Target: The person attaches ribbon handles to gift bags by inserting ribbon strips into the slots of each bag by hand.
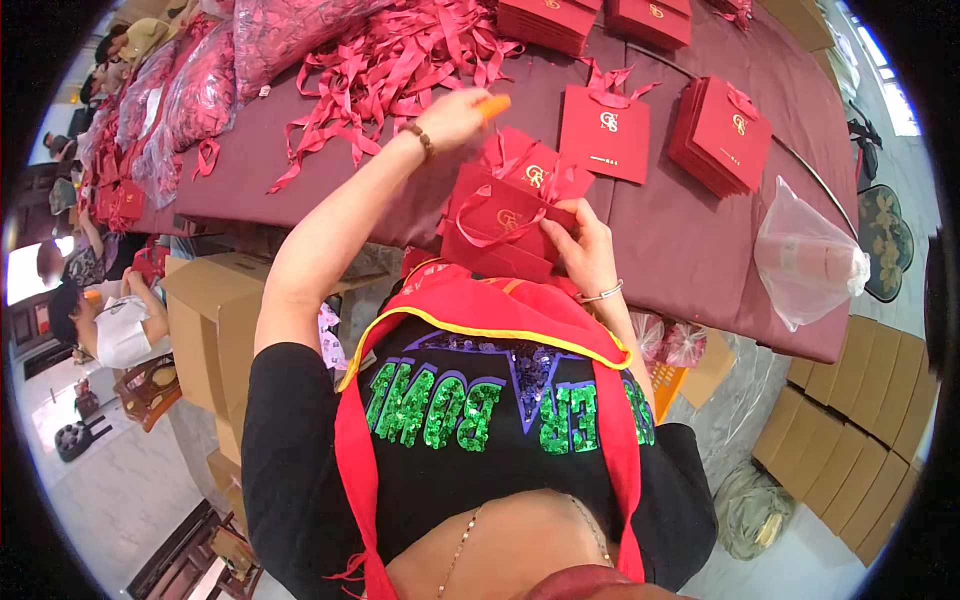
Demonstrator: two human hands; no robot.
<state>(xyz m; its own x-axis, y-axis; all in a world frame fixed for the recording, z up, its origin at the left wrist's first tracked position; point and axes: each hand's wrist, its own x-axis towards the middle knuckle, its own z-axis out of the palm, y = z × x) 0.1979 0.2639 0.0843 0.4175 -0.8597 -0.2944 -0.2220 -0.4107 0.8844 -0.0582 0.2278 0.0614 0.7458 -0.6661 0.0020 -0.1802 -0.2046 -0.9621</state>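
Observation:
Red paper gift bags with gold logos and ribbon handles lie at the table's near edge, in front of my apron. My right hand is closed on the upper edge of the nearest bag, thumb on the front. Above and left of these bags is my left hand, raised over the table beside the loose ribbons. Its fingers are curled, and a small orange piece shows at the fingertips; whether it is held or worn is unclear. Another red bag lies flat just beyond my right hand, its ribbon handle at the top.
A heap of red ribbons covers the table's far middle. Stacks of red bags lie at the right and back. Plastic sacks fill the left. A clear plastic bag hangs at the right edge. Cartons and a co-worker are at left.

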